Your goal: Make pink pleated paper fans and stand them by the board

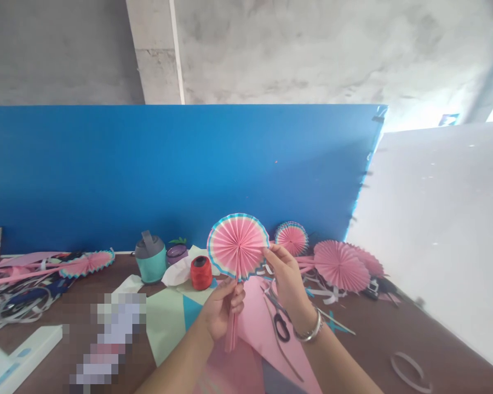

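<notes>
A round pleated paper fan [238,246], pink with a white and blue edge, stands upright in front of me. My left hand [224,309] is closed around its pink folded handle [231,331], just under the disc. The fingertips of my right hand [285,273] pinch the fan's right edge; a silver bracelet is on that wrist. Below the hands lie pink paper sheets [257,323] and a pale green sheet [164,320]. Scissors [280,326] with dark handles rest on the pink paper beside my right wrist.
Behind stand a red thread spool [201,273] and a teal cup [150,260]. More pink fans [340,265] lie at the right, another [86,264] at the left near tangled white strips [20,306]. A blue panel [168,175] borders the table's back.
</notes>
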Action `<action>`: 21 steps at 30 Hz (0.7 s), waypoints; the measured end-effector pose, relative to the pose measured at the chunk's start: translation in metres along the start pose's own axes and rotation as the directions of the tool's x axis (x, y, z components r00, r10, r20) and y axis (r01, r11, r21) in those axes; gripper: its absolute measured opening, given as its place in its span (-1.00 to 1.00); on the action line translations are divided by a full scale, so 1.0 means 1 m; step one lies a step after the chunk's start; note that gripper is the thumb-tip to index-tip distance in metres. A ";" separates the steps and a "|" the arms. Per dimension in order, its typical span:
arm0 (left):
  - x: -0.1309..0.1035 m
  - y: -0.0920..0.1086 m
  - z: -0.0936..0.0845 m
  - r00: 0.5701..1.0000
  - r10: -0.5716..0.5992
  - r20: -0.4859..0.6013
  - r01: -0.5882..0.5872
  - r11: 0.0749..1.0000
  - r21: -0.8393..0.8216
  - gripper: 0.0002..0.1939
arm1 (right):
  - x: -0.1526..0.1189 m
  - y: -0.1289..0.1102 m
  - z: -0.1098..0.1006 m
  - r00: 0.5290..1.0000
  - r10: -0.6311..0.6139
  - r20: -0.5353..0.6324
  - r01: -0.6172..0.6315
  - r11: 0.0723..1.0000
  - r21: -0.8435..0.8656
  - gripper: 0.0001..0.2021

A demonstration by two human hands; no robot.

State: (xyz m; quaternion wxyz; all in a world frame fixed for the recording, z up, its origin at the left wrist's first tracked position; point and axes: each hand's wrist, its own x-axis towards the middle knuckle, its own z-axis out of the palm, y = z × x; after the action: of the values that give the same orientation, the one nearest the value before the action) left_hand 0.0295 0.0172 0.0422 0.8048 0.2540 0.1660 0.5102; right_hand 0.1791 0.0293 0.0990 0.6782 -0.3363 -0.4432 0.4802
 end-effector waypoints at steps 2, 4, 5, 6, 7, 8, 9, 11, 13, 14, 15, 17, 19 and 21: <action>0.000 0.000 0.001 1.000 0.002 -0.016 -0.002 1.000 -0.003 -0.74 | -0.001 0.003 0.001 1.000 0.011 0.012 -0.011 1.000 0.001 -0.74; 0.001 0.000 0.001 1.000 0.002 -0.027 -0.002 1.000 -0.006 -0.75 | -0.001 0.006 0.002 0.999 0.030 0.031 -0.031 0.999 0.011 -0.73; 0.001 -0.001 0.002 1.000 0.004 -0.031 -0.005 1.000 -0.010 -0.75 | -0.002 0.007 0.003 0.998 0.038 0.041 -0.039 0.999 0.016 -0.73; 0.001 -0.001 0.002 0.999 0.006 -0.034 -0.007 1.000 -0.016 -0.75 | -0.003 0.008 0.004 0.998 0.043 0.051 -0.044 0.999 0.022 -0.73; 0.001 -0.001 0.002 0.999 0.008 -0.036 -0.009 1.000 -0.023 -0.75 | -0.003 0.008 0.005 0.997 0.046 0.060 -0.048 0.998 0.027 -0.74; 0.002 -0.001 0.002 0.999 0.011 -0.036 -0.013 0.999 -0.031 -0.75 | -0.004 0.009 0.006 0.997 0.048 0.067 -0.050 0.998 0.030 -0.74; 0.002 -0.001 0.002 0.999 0.016 -0.037 -0.017 0.999 -0.039 -0.74 | -0.005 0.009 0.008 0.996 0.051 0.077 -0.053 0.998 0.032 -0.75; 0.002 0.000 0.001 0.999 0.023 -0.038 -0.025 0.998 -0.050 -0.74 | -0.007 0.009 0.010 0.994 0.066 0.092 -0.070 0.997 0.033 -0.75; 0.001 0.000 0.001 0.999 0.028 -0.041 -0.030 0.998 -0.049 -0.75 | -0.009 0.010 0.012 0.992 0.085 0.090 -0.087 0.996 0.019 -0.73; 0.001 0.001 0.001 0.999 0.029 -0.042 -0.031 0.999 -0.044 -0.75 | -0.010 0.010 0.012 0.992 0.090 0.085 -0.091 0.996 0.008 -0.73; 0.001 0.001 0.002 0.999 0.029 -0.042 -0.031 0.999 -0.038 -0.75 | -0.010 0.011 0.013 0.992 0.094 0.080 -0.094 0.996 -0.004 -0.73; 0.000 0.002 0.003 0.999 0.033 -0.041 -0.034 0.999 -0.028 -0.76 | -0.012 0.014 0.014 0.992 0.096 0.082 -0.094 0.995 -0.020 -0.73; 0.000 0.002 0.003 0.998 0.036 -0.041 -0.037 0.999 -0.027 -0.76 | -0.014 0.017 0.015 0.990 0.098 0.097 -0.097 0.995 -0.020 -0.74; 0.000 0.002 0.002 0.998 0.041 -0.039 -0.042 0.999 -0.033 -0.76 | -0.014 0.020 0.016 0.989 0.101 0.104 -0.100 0.995 -0.013 -0.74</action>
State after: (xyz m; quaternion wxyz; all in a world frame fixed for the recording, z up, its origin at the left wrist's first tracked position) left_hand 0.0289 0.0175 0.0456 0.7949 0.2340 0.1675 0.5341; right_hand 0.1550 0.0223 0.0838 0.6276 -0.3352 -0.4625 0.5290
